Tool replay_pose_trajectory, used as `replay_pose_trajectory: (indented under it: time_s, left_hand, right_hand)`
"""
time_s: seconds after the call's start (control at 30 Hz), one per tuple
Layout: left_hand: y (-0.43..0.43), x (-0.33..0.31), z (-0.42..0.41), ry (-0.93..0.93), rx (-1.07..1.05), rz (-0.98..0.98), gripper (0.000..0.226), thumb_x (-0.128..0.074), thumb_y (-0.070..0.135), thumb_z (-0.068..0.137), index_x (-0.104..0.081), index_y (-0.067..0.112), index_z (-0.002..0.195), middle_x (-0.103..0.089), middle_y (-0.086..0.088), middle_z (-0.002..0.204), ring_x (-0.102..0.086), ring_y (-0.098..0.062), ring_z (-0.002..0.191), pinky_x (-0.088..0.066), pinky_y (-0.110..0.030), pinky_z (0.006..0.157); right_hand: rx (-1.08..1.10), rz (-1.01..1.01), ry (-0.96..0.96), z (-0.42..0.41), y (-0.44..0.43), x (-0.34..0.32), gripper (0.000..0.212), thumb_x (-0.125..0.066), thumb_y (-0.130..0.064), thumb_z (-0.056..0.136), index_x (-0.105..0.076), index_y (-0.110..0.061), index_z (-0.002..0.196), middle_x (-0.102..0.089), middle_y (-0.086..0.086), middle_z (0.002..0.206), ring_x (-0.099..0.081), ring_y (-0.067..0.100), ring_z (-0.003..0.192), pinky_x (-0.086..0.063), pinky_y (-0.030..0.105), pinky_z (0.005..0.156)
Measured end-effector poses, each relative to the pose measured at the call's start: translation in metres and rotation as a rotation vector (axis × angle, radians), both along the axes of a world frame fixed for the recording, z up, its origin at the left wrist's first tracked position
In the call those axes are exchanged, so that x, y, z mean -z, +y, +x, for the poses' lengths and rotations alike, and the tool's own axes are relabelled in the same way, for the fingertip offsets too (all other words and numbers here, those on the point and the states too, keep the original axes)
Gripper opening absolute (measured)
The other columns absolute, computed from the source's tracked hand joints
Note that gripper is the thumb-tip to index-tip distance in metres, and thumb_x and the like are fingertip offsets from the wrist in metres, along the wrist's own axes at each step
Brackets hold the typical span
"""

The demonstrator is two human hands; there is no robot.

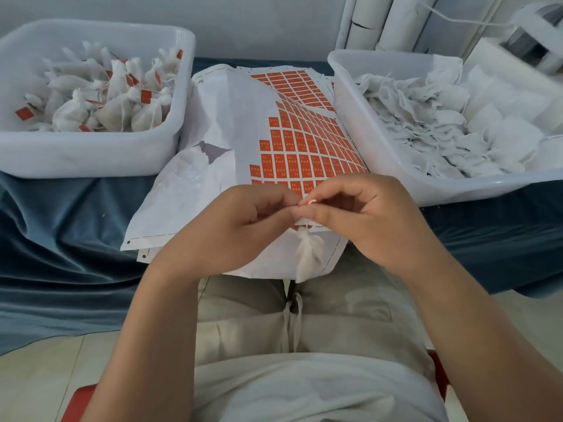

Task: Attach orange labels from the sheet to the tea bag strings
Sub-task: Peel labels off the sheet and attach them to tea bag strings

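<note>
Over near table (76,233) edge: tea bag (309,254) dangles, light, limp.
Grip, left hand (243,217) and right hand (365,214): fingers (283,205) pinched on string (305,224).
Grasp point: string only.

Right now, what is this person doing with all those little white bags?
The left hand and right hand meet above the sheet of orange labels. Both pinch at the top of one tea bag, which dangles below the fingers. Whether a label is on it yet is hidden. The left tub holds bags that are already labelled, and the right tub holds plain ones.
</note>
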State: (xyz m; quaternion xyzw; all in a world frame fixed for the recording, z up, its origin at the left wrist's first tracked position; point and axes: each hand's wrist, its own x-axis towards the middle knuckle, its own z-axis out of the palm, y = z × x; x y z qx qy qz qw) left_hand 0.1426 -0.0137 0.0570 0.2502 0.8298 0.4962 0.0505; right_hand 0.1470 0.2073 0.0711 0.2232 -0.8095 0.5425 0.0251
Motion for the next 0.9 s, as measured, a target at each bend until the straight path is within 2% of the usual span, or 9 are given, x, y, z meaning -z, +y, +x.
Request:
replay_pose_trajectory:
  time_s: [0.13, 0.23, 0.3, 0.4, 0.5, 0.63, 0.7, 0.83, 0.9]
  left_hand:
    - [0.006, 0.007, -0.005, -0.116, 0.086, 0.137, 0.036, -0.046, 0.035, 0.111, -0.074, 0.013, 0.112, -0.077, -0.001, 0.110, -0.072, -0.021, 0.110, -0.056, -0.043, 0.100]
    - [0.013, 0.007, -0.008, -0.355, 0.018, 0.345, 0.057, -0.036, 0.065, 0.105, -0.081, 0.030, 0.105, -0.079, -0.002, 0.110, -0.075, -0.020, 0.108, -0.056, -0.043, 0.104]
    - [0.011, 0.008, -0.011, -0.368, -0.025, 0.392, 0.062, -0.041, 0.081, 0.093, -0.080, 0.033, 0.102, -0.079, -0.002, 0.111, -0.074, -0.022, 0.109, -0.054, -0.041, 0.099]
    - [0.011, 0.009, -0.008, -0.220, -0.014, 0.376, 0.031, -0.065, 0.052, 0.097, -0.078, 0.027, 0.107, -0.079, -0.002, 0.109, -0.075, -0.021, 0.106, -0.059, -0.037, 0.094]
    - [0.022, 0.008, -0.005, -0.182, -0.078, 0.413, 0.013, -0.070, 0.028, 0.098, -0.078, 0.021, 0.105, -0.079, -0.002, 0.099, -0.075, -0.019, 0.097, -0.057, -0.027, 0.086]
    - [0.030, 0.007, -0.002, -0.234, -0.176, 0.447, 0.016, -0.065, 0.025, 0.095, -0.080, 0.025, 0.099, -0.079, -0.003, 0.096, -0.075, -0.024, 0.095, -0.059, -0.046, 0.094]
    - [0.032, 0.006, -0.002, -0.214, -0.208, 0.440, 0.018, -0.063, 0.025, 0.094, -0.081, 0.027, 0.098, -0.079, -0.003, 0.097, -0.076, -0.025, 0.096, -0.060, -0.048, 0.094]
    - [0.039, 0.002, 0.002, -0.177, -0.281, 0.465, 0.022, -0.062, 0.021, 0.094, -0.083, 0.030, 0.092, -0.080, 0.006, 0.095, -0.077, -0.014, 0.092, -0.059, -0.020, 0.077]
    - [0.041, 0.001, 0.003, -0.130, -0.309, 0.453, 0.028, -0.061, 0.014, 0.099, -0.083, 0.031, 0.092, -0.080, 0.012, 0.096, -0.075, -0.007, 0.094, -0.055, -0.011, 0.074]
  right_hand:
    - [-0.003, -0.193, -0.114, -0.001, -0.004, 0.000, 0.003, -0.080, -0.017, 0.093, -0.080, -0.019, 0.095, -0.079, 0.001, 0.090, -0.077, 0.019, 0.082, -0.063, 0.029, 0.075]
    - [0.048, -0.312, -0.163, -0.001, -0.006, 0.001, 0.008, -0.077, -0.013, 0.094, -0.080, -0.020, 0.091, -0.079, -0.002, 0.087, -0.076, 0.013, 0.078, -0.059, 0.021, 0.074]
    - [0.107, -0.336, -0.180, -0.003, -0.005, 0.001, 0.008, -0.079, -0.019, 0.091, -0.081, -0.027, 0.090, -0.079, -0.003, 0.088, -0.075, 0.012, 0.081, -0.059, 0.022, 0.075]
    - [0.117, -0.388, -0.217, -0.003, -0.004, 0.003, 0.002, -0.080, -0.027, 0.089, -0.080, -0.030, 0.088, -0.079, 0.000, 0.093, -0.075, 0.015, 0.087, -0.060, 0.026, 0.079]
    - [0.101, -0.468, -0.293, -0.003, -0.006, 0.005, 0.006, -0.080, -0.032, 0.086, -0.079, -0.027, 0.089, -0.078, 0.002, 0.100, -0.075, 0.019, 0.095, -0.060, 0.031, 0.084]
    - [0.131, -0.556, -0.457, -0.005, -0.006, 0.007, 0.006, -0.082, -0.031, 0.087, -0.081, -0.026, 0.085, -0.079, 0.003, 0.103, -0.074, 0.015, 0.094, -0.058, 0.029, 0.084]
    - [0.142, -0.589, -0.526, -0.005, -0.007, 0.006, 0.006, -0.083, -0.029, 0.088, -0.082, -0.025, 0.085, -0.079, 0.006, 0.104, -0.074, 0.016, 0.093, -0.059, 0.028, 0.080]
    - [0.155, -0.638, -0.620, -0.007, -0.007, 0.003, 0.009, -0.080, -0.030, 0.078, -0.084, -0.024, 0.083, -0.079, 0.006, 0.096, -0.074, 0.015, 0.084, -0.060, 0.026, 0.071]
    - [0.154, -0.617, -0.645, -0.008, -0.006, 0.003, 0.007, -0.078, -0.026, 0.084, -0.084, -0.023, 0.084, -0.080, 0.006, 0.096, -0.074, 0.015, 0.082, -0.060, 0.026, 0.069]
